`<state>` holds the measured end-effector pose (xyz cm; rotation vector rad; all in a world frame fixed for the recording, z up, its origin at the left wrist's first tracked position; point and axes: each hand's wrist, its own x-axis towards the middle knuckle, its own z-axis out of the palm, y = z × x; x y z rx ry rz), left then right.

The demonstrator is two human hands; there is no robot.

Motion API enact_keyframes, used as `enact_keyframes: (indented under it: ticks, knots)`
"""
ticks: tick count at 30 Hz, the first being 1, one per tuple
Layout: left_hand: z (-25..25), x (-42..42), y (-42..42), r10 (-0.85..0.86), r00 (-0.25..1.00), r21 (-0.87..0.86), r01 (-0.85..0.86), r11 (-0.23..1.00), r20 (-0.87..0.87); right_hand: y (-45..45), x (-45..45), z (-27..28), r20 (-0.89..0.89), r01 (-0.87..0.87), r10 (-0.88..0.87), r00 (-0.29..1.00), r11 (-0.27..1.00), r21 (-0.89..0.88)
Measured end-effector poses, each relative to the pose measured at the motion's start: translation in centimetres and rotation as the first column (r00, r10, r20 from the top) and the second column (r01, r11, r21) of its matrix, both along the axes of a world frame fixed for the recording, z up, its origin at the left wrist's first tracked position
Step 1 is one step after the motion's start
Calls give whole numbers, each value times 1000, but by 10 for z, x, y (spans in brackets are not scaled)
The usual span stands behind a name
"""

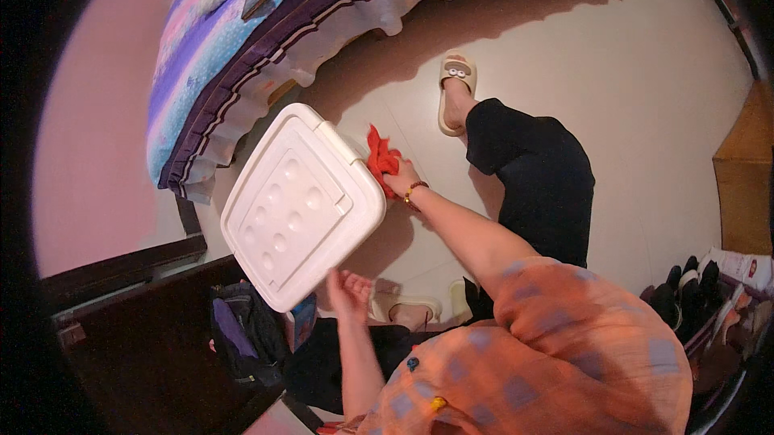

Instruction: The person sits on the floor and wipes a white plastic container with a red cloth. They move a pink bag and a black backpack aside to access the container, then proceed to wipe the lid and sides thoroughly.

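Note:
A white plastic storage box with a dimpled lid point(302, 205) stands before me, seen from above. My right hand point(400, 178), with a beaded bracelet at its wrist, grips a crumpled red cloth point(381, 157) against or close to the box's right side. Near the lid's lower corner, my left hand point(351, 296) is slightly blurred. Its fingers are loosely curled and apart, with nothing visible in them. Whether it touches the box cannot be told.
A bed with a striped, ruffled cover point(224, 90) borders the upper left. A dark backpack point(251, 332) lies at lower left. Shoes point(689, 290) on a rack and a brown cardboard box point(747, 193) stand at right. My slippered foot point(456, 93) is on the tiled floor point(635, 102).

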<state>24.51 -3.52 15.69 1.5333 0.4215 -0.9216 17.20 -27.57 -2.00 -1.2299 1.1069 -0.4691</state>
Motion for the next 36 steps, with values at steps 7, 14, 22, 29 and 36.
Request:
enact_keyframes:
  ticks: [7,14,22,29,36]
  knots:
    - [22,20,-111,-700,-181,723,200,662,691,-21,13,51,247,-45,3,969,985,166]
    - [2,35,-125,-895,-127,901,150,408,427,-88,74,99,652,-106,-132,747,944,313]
    - [9,22,-136,-905,-111,905,170,389,410,-138,154,19,186,-116,144,972,981,-155]
    - [8,19,-133,-892,-184,911,101,401,413,-36,73,-59,-165,-124,124,979,992,6]
    - [3,35,-117,-908,-140,918,28,395,395,-16,52,18,12,-188,193,981,942,277]
